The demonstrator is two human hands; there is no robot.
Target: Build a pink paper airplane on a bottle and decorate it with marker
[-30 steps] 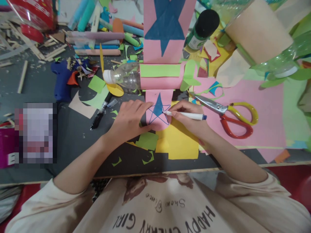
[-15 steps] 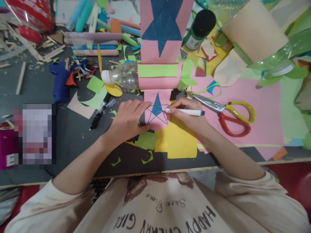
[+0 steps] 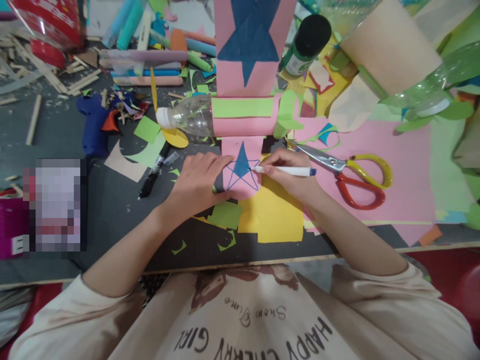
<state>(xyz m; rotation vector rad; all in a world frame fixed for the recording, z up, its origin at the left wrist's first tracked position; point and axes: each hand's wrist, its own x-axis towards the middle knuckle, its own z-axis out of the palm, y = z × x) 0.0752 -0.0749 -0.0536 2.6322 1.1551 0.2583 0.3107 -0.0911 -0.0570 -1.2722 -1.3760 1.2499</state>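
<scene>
My right hand pinches a white marker pen, its tip touching the edge of a blue patch in a star outline. The star is drawn on the rounded end of a pink paper strip; its top point and part of its middle are coloured blue, the other points bare pink. With thumb and fingers apart, my left hand lies against the strip's left edge. Just beyond is a plastic bottle wrapped in pink and green paper, yellow blades at its cap. Behind it, the far pink strip carries a solid blue star.
Scissors lie right of my right hand on pink paper. A black pen and a blue glue gun are at left. A dark-capped green container stands behind. Paper scraps and wooden sticks litter the table.
The whole view has shifted very slightly. Both hands and the marker pen keep almost the same place on the strip.
</scene>
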